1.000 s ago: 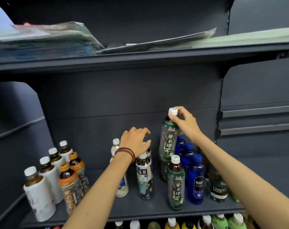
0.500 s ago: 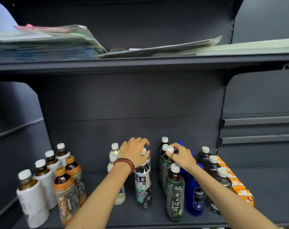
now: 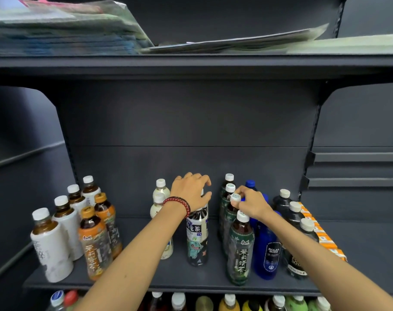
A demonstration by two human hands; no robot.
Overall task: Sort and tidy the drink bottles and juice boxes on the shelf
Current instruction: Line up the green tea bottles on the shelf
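On the dark shelf (image 3: pixel 146 279) several green-label tea bottles stand in a row front to back. My right hand (image 3: pixel 250 203) pinches the white cap of the third green tea bottle (image 3: pixel 230 217) in that row. My left hand (image 3: pixel 192 190) curls over the top of a dark oolong tea bottle (image 3: pixel 196 239); its cap is hidden under my fingers. Blue soda bottles (image 3: pixel 267 250) stand right of the green row, black soda bottles (image 3: pixel 295 216) further right, and orange juice boxes (image 3: pixel 321 234) at the far right.
White-label and orange-label tea bottles (image 3: pixel 63 230) fill the shelf's left end. Two pale milky bottles (image 3: pixel 159 198) stand behind my left arm. Flat packets (image 3: pixel 67 30) lie on the shelf above. More bottles (image 3: pixel 229 303) show on the shelf below.
My right hand lowered the green tea bottle from the air into the green row, where it now stands. My left hand stayed on the oolong bottle. The camera tilted up slightly.
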